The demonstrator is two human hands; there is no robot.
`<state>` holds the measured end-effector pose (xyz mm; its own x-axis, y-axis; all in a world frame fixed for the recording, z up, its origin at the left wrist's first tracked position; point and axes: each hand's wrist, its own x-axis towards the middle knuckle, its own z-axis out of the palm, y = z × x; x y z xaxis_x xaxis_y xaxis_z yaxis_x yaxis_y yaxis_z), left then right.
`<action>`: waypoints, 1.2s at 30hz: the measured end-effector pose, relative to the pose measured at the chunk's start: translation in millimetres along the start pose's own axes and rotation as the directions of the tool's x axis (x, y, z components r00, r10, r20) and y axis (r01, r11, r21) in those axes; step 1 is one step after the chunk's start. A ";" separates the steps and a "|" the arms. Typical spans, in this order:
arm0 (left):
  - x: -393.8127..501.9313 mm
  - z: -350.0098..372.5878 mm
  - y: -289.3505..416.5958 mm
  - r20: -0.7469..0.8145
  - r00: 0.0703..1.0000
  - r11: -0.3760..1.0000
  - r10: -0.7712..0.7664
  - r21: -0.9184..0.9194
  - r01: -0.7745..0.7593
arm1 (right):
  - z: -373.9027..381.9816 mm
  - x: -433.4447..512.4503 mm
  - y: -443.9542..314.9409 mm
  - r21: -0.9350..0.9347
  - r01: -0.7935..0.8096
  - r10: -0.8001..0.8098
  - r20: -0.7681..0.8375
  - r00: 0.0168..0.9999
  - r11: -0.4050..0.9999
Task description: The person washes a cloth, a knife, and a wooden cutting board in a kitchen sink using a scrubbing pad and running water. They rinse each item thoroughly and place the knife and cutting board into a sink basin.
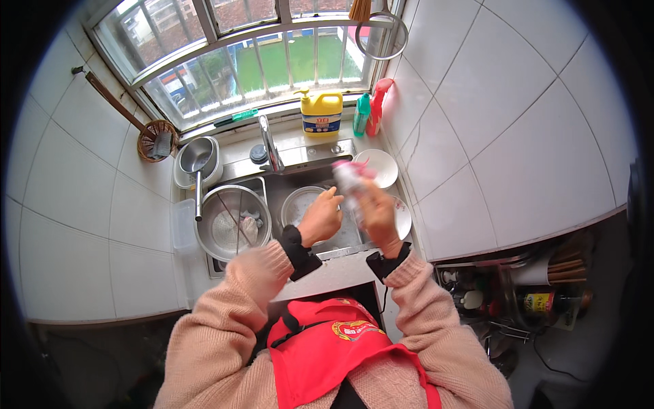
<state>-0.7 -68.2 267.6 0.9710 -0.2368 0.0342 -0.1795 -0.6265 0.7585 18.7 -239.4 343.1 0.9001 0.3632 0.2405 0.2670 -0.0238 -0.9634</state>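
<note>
My right hand (377, 214) grips a blurred white bottle (349, 180) with a pink top, tilted above the right part of the sink. Just left of it, my left hand (322, 217) hovers over the steel sink (334, 251) with its fingers partly curled. Its palm is hidden, so whether it holds something small does not show. Beneath my hands, a round metal pan or lid (292, 204) lies in the basin. White bowls (384, 167) stand along the basin's right side, one patterned and partly covered by my right hand.
On the left, a large metal bowl (202, 225) contains a crumpled cloth-like item. A long-handled saucepan (198, 186) rests in a white basin behind it. The faucet (270, 143) rises centrally. Behind stand a yellow pump jug (322, 110), a green bottle (361, 115) and a red spray bottle (378, 107).
</note>
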 end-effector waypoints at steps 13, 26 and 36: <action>-17.1 -53.3 105.8 -0.438 0.776 0.878 0.455 0.365 -0.309 | -1.9 -8.2 53.0 0.479 -0.127 0.188 -0.081 0.979 0.868; -2.6 -45.3 57.8 -0.476 0.876 0.573 -0.075 -0.739 -0.353 | 56.2 13.1 -17.1 0.380 -0.221 0.202 0.090 0.975 0.898; -10.5 -43.8 -1.0 -0.129 0.991 -0.589 0.028 -0.804 -0.088 | 70.9 31.3 -15.2 0.887 -0.350 0.082 0.342 0.936 0.301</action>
<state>-3.8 -32.5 295.0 0.9778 -0.1566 0.1392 0.1475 0.9863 0.0736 18.4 -161.6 356.9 0.7467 0.6566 0.1059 -0.5402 0.6916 -0.4795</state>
